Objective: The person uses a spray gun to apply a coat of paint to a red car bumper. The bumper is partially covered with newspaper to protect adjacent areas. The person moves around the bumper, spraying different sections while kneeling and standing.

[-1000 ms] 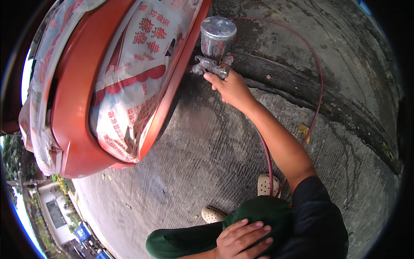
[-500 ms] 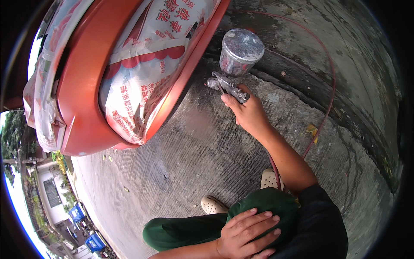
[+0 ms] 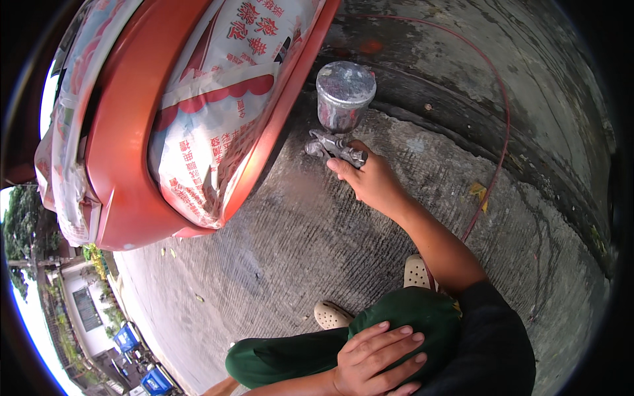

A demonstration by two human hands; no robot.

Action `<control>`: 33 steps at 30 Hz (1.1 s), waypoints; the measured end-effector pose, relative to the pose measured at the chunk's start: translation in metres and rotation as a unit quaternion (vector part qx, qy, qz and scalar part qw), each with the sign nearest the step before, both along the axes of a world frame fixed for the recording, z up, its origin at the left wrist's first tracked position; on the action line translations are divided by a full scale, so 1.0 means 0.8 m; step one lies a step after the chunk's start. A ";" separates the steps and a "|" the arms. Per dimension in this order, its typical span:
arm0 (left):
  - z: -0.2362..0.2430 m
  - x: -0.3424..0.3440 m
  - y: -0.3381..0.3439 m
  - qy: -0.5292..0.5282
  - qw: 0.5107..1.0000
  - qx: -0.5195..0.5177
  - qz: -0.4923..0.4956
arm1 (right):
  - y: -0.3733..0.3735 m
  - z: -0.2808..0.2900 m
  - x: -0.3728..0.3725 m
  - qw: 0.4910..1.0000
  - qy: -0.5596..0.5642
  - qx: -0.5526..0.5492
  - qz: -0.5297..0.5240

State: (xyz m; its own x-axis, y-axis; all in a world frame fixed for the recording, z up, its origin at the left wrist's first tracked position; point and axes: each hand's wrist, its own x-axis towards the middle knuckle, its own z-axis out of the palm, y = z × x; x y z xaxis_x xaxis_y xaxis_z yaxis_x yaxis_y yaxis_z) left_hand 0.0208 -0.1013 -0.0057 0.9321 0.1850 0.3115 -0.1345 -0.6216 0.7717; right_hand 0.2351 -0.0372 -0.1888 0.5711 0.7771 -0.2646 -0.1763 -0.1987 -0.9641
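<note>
A metal spray gun [image 3: 333, 148], topped by a paint-smudged silver cup [image 3: 345, 99], is in my right hand [image 3: 371, 181], with my fingers wrapped round its body. It is just right of an orange vehicle body panel [image 3: 122, 145], whose middle is covered with red-and-white printed paper [image 3: 224, 125]. I cannot tell whether they touch, but a gap of ground shows between them. My left hand [image 3: 373, 360] lies over my knee in green trousers, fingers apart and slightly bent, holding nothing.
Rough concrete ground [image 3: 244, 290] lies below, with a dark ledge and wall [image 3: 515, 86] along the right. A red hose [image 3: 503, 145] loops beside it. My beige clogs [image 3: 333, 315] stand below me. At far left are plants, a white building [image 3: 92, 307] and blue parked vehicles [image 3: 129, 338].
My right hand and the spray gun have moved downward in the view, toward me, swinging right and then slightly back left. My left hand stays on my knee.
</note>
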 end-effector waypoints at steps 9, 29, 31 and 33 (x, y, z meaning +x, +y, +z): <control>-0.002 -0.001 0.007 0.016 1.000 -0.001 0.006 | 0.019 -0.017 0.073 0.975 -0.082 -0.004 -0.206; -0.027 -0.037 0.013 0.046 0.999 0.013 0.009 | 0.014 -0.148 0.028 0.979 0.139 0.095 -0.119; -0.028 -0.032 0.015 0.047 0.999 0.013 0.005 | 0.013 -0.156 0.027 0.982 0.149 0.089 -0.078; -0.028 -0.031 0.016 0.053 0.998 0.013 -0.002 | 0.014 -0.162 0.027 0.981 0.157 0.086 -0.071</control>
